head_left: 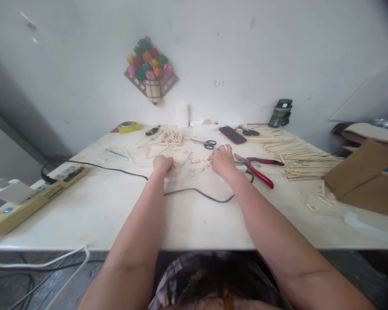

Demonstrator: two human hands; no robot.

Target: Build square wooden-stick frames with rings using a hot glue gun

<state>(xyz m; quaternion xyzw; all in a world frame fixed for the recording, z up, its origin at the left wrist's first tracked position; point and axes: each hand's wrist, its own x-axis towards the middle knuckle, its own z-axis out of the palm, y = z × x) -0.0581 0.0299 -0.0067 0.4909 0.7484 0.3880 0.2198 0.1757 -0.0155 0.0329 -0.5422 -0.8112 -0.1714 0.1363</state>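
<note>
My left hand (164,164) is closed at the near edge of a flat frame of thin wooden sticks (155,150); what its fingers pinch is too small to make out. My right hand (222,161) rests with bent fingers just right of several small pale pieces (198,161) on the table; its fingertips are close to them, and whether they hold one is unclear. Behind the hands lie a wooden lattice piece (171,137) and dark-handled scissors (209,144). Red-handled cutters (258,167) lie right of my right hand.
A power strip (48,189) stands at the left, its black cable (210,197) crossing the white table (207,228). At the back are yellow tape (128,126), a phone (233,134) and a bottle (280,113). Wooden sticks (297,155) and a cardboard box (365,181) lie right.
</note>
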